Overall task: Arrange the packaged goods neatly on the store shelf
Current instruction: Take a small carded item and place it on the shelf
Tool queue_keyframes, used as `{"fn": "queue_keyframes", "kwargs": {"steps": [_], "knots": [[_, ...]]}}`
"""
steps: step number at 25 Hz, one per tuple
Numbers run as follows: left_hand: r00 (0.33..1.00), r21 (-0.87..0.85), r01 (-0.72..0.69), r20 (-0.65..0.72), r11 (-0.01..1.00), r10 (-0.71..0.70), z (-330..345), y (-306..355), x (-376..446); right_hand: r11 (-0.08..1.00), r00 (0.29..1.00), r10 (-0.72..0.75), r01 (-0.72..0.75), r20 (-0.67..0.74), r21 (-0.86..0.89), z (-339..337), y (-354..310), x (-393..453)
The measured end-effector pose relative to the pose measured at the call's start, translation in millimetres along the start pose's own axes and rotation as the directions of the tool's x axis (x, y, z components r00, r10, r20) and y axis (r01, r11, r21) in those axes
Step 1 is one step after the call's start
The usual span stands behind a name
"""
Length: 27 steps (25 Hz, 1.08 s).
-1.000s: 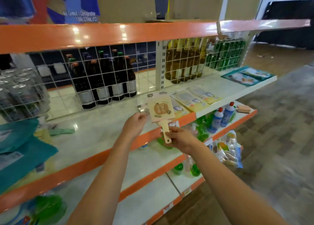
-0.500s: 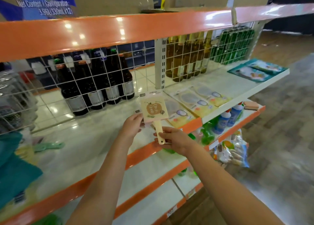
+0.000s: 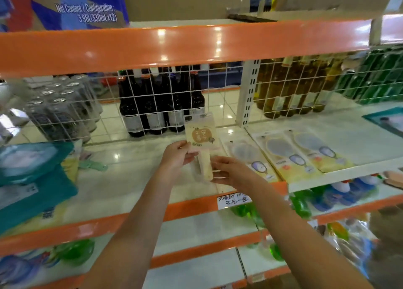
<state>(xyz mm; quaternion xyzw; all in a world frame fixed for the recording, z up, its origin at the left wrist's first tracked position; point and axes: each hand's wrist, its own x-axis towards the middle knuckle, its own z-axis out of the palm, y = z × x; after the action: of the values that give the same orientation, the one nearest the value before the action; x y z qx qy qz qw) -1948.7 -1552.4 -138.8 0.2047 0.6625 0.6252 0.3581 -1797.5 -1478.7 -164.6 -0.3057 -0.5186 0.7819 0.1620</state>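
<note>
Two hands are holding a beige paddle-shaped packaged item with an orange round emblem just above the white shelf. The left hand is pinching its card edge; the right hand is gripping its pale handle.

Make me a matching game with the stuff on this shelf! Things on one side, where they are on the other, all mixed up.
Things:
1. dark bottles
2. paddle pack
3. teal bag
4. price tag

Places:
A. on the shelf's orange front edge
B. at the far left of the shelf
C. behind the wire grid
D. held in both hands

Pairs: 1-C, 2-D, 3-B, 4-A
</note>
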Motion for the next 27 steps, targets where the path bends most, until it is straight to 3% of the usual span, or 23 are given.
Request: {"fn": "queue_keyframes", "kwargs": {"steps": [5, 7, 10, 15, 18, 20, 27], "knots": [[0.981, 0.042, 0.027, -0.195, 0.999, -0.019, -23, -10, 5, 0.949, 0.986, -0.113, 0.072, -0.119, -0.306, -24, -13, 25], [0.97, 0.058, 0.047, -0.241, 0.997, -0.032, -32, -19, 6, 0.829, 0.96, -0.231, 0.109, -0.158, -0.549, -31, -14, 34], [0.955, 0.115, 0.083, -0.292, 0.99, -0.047, -35, -34, 5, 0.555, 0.944, -0.315, 0.102, -0.095, -0.826, -37, -15, 41], [0.949, 0.327, 0.079, -0.315, 0.942, 0.029, -30, -48, 8, 0.458, 0.95, -0.307, 0.098, -0.054, -0.884, -41, -15, 45], [0.96, 0.642, 0.077, -0.255, 0.763, 0.117, -27, -48, 8, 0.421, 0.952, -0.304, 0.113, -0.022, -0.9, -43, -17, 47], [0.958, 0.762, 0.107, -0.251, 0.638, 0.139, -26, -52, 6, 0.403, 0.951, -0.308, 0.13, 0.0, -0.906, -45, -17, 48], [0.93, 0.902, 0.154, -0.271, 0.404, 0.249, -24, -67, 2, 0.38, 0.953, -0.303, 0.148, 0.028, -0.913, -45, -12, 46]]}}
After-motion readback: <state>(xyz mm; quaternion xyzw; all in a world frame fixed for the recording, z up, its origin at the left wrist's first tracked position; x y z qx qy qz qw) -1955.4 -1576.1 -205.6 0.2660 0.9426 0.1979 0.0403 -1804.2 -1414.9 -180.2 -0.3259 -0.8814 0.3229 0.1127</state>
